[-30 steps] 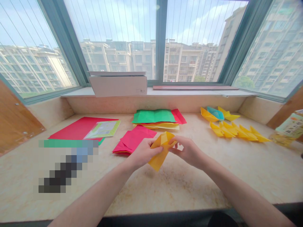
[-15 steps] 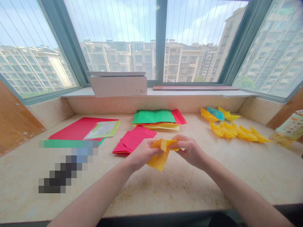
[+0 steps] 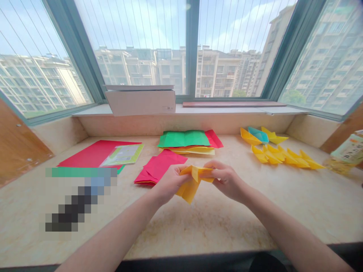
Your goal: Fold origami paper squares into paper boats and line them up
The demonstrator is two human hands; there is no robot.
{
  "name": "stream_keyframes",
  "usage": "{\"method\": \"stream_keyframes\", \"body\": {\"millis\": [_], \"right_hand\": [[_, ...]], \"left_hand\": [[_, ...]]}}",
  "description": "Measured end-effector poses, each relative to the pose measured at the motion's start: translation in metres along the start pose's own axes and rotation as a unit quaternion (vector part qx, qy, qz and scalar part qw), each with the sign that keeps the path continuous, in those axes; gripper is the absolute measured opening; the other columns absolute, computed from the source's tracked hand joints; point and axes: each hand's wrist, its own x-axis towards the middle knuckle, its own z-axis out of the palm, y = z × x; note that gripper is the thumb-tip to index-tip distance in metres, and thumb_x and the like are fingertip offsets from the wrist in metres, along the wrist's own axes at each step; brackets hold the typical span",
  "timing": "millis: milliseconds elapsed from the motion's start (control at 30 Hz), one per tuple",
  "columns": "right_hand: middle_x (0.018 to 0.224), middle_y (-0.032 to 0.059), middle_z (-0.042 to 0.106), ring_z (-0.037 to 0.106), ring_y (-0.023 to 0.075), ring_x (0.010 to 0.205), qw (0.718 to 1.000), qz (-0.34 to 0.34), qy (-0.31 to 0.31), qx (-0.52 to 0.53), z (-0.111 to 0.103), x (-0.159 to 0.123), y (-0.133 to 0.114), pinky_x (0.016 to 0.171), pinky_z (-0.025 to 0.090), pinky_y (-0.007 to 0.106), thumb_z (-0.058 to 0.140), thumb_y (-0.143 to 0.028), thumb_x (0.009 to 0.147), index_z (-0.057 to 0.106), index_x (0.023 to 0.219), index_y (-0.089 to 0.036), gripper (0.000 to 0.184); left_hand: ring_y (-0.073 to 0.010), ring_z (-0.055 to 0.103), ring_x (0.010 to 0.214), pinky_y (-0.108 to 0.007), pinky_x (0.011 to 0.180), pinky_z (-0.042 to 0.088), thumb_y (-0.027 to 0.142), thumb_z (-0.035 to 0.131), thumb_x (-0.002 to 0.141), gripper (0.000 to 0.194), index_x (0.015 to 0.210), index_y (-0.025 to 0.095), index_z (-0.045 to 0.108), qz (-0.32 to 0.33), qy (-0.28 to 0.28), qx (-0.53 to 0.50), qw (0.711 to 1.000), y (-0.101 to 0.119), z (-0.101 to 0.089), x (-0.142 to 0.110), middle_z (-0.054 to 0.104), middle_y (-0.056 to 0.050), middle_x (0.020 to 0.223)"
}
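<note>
One sheet of folded yellow paper [image 3: 188, 190] is held up above the countertop [image 3: 198, 230], between two bare hands. Its left side is clamped between the thumb and fingers of the left hand [image 3: 171, 182]; its upper right flap is pinched between the thumb and fingers of the right hand [image 3: 227, 178]. A raised fold is seen between the two sets of fingertips, and a pointed lower part is left hanging below them, nearer the left hand. Parts of the paper are covered by the fingers.

Just beyond the left hand, one stack of crimson folded paper [image 3: 161, 166] is laid, with a yellow edge showing beneath. Behind it, one pile is topped by a green creased sheet [image 3: 184, 139], with red and yellow paper partly exposed. At the far left, red paper [image 3: 85, 154] is overlapped by one clear packet [image 3: 123, 155], and one dark object [image 3: 75, 206] is obscured by pixelation.

At the right, three paper boats are placed at the back: two yellow boats [image 3: 250, 137] and one turquoise boat [image 3: 258, 135]. In front, about five more yellow boats are lined up [image 3: 295, 160], their exact number hidden by overlap. One white box [image 3: 141, 102] is set on the sill, and one bottle [image 3: 350, 151] is seen at the right edge.
</note>
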Motion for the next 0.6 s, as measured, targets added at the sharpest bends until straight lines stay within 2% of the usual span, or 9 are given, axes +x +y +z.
{"method": "stream_keyframes", "body": {"millis": [67, 133, 233, 300, 333, 433, 533, 600], "right_hand": [[0.104, 0.0073, 0.068, 0.066, 0.0195, 0.096, 1.000, 0.019, 0.011, 0.009, 0.001, 0.001, -0.003, 0.084, 0.054, 0.033, 0.052, -0.005, 0.087, 0.073, 0.106, -0.025, 0.034], [0.109, 0.0075, 0.069, 0.065, 0.0212, 0.101, 0.998, 0.056, 0.029, 0.022, 0.002, 0.000, -0.007, 0.089, 0.053, 0.037, 0.054, -0.010, 0.089, 0.067, 0.118, -0.027, 0.037], [0.113, 0.0077, 0.069, 0.065, 0.0208, 0.098, 0.986, 0.125, 0.067, 0.087, 0.006, 0.000, -0.012, 0.089, 0.053, 0.040, 0.057, -0.021, 0.092, 0.040, 0.146, -0.030, 0.058], [0.114, 0.0080, 0.068, 0.066, 0.0202, 0.095, 0.975, 0.159, 0.063, 0.144, 0.011, 0.000, -0.014, 0.087, 0.053, 0.040, 0.061, -0.029, 0.092, 0.021, 0.154, -0.030, 0.074], [0.115, 0.0084, 0.067, 0.066, 0.0205, 0.095, 0.970, 0.172, 0.054, 0.165, 0.014, 0.000, -0.014, 0.086, 0.053, 0.040, 0.063, -0.032, 0.091, 0.017, 0.155, -0.030, 0.079], [0.111, 0.0089, 0.068, 0.066, 0.0221, 0.096, 0.960, 0.203, 0.028, 0.189, 0.023, 0.001, -0.013, 0.082, 0.053, 0.039, 0.066, -0.039, 0.088, 0.028, 0.152, -0.026, 0.076], [0.107, 0.0082, 0.069, 0.066, 0.0220, 0.092, 0.961, 0.215, 0.030, 0.172, 0.029, 0.003, -0.014, 0.078, 0.052, 0.036, 0.066, -0.042, 0.087, 0.055, 0.133, -0.023, 0.050], [0.102, 0.0070, 0.070, 0.065, 0.0213, 0.088, 0.962, 0.219, 0.034, 0.158, 0.030, 0.004, -0.015, 0.075, 0.052, 0.034, 0.063, -0.043, 0.089, 0.065, 0.115, -0.022, 0.034]], "left_hand": [[-0.0130, 0.055, 0.066, -0.023, 0.061, 0.036, 0.045, 0.079, 0.074, 0.036, 0.089, 0.013, 0.073, 0.010, 0.011, -0.007, 1.000, 0.000, -0.001, 0.001, 0.065, -0.003, 0.076], [-0.0129, 0.056, 0.067, -0.023, 0.062, 0.037, 0.045, 0.080, 0.073, 0.037, 0.092, 0.013, 0.073, 0.022, 0.024, -0.023, 0.999, -0.001, -0.003, 0.002, 0.066, -0.003, 0.078], [-0.0145, 0.059, 0.071, -0.024, 0.064, 0.039, 0.045, 0.080, 0.073, 0.040, 0.097, 0.014, 0.072, 0.026, 0.050, -0.049, 0.997, -0.004, -0.005, 0.004, 0.069, -0.005, 0.084], [-0.0151, 0.061, 0.073, -0.024, 0.065, 0.041, 0.044, 0.081, 0.073, 0.039, 0.098, 0.014, 0.072, 0.030, 0.064, -0.062, 0.996, -0.005, -0.005, 0.005, 0.071, -0.006, 0.088], [-0.0152, 0.062, 0.073, -0.024, 0.066, 0.042, 0.043, 0.080, 0.073, 0.039, 0.098, 0.015, 0.072, 0.034, 0.068, -0.067, 0.995, -0.006, -0.005, 0.005, 0.071, -0.007, 0.090], [-0.0156, 0.063, 0.073, -0.025, 0.066, 0.044, 0.043, 0.080, 0.074, 0.039, 0.099, 0.014, 0.072, 0.039, 0.067, -0.079, 0.994, -0.006, -0.002, 0.004, 0.072, -0.008, 0.093], [-0.0166, 0.063, 0.073, -0.026, 0.067, 0.046, 0.043, 0.080, 0.074, 0.041, 0.102, 0.013, 0.071, 0.036, 0.050, -0.087, 0.994, -0.008, 0.001, 0.003, 0.071, -0.008, 0.091], [-0.0162, 0.063, 0.072, -0.026, 0.067, 0.046, 0.043, 0.080, 0.074, 0.041, 0.101, 0.013, 0.072, 0.036, 0.043, -0.086, 0.995, -0.009, 0.003, 0.003, 0.071, -0.008, 0.089]]}}
